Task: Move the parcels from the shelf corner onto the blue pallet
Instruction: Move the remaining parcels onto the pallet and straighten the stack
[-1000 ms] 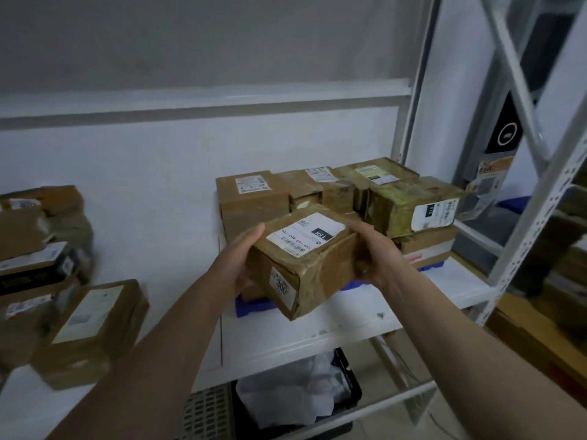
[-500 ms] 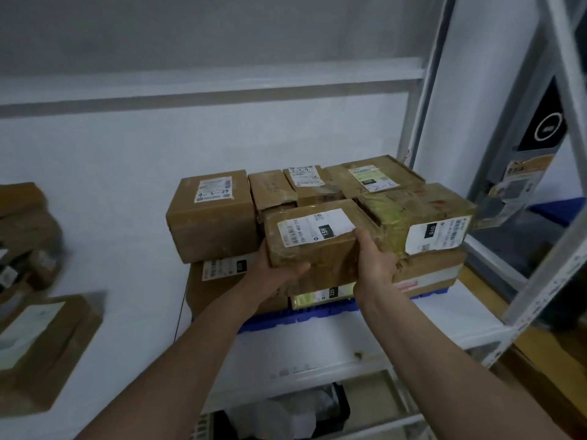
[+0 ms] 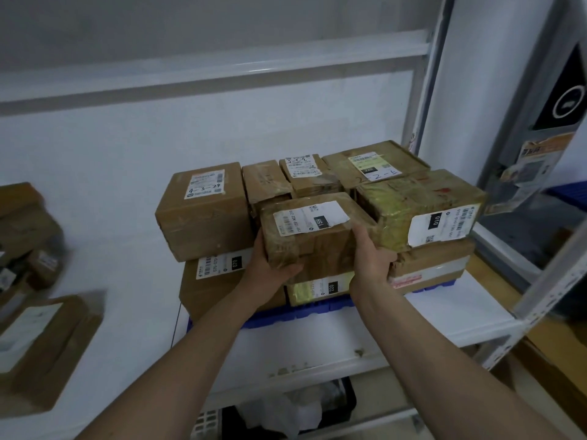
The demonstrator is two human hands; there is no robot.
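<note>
A taped brown parcel (image 3: pixel 313 231) with a white "15H" label is held between both hands on top of the stack on the blue pallet (image 3: pixel 317 311). My left hand (image 3: pixel 270 268) grips its lower left corner. My right hand (image 3: pixel 370 260) grips its right side, against a yellowish parcel (image 3: pixel 419 208). The parcel rests on a lower parcel (image 3: pixel 317 289) marked "220". Other brown parcels (image 3: pixel 203 211) fill the pallet in two layers. At the left edge more parcels (image 3: pixel 41 341) lie on the white shelf (image 3: pixel 127 249), blurred.
A grey shelf upright (image 3: pixel 425 77) stands behind the stack on the right, and a perforated diagonal post (image 3: pixel 552 281) at the far right. Below the shelf sits a black crate (image 3: pixel 346 404) with white plastic in it. A wooden surface (image 3: pixel 546 341) lies lower right.
The parcel has moved forward from mid-air onto the pallet stack, settling between the left box and the yellowish box. Both hands have stayed on it. The view has shifted right and closer.
</note>
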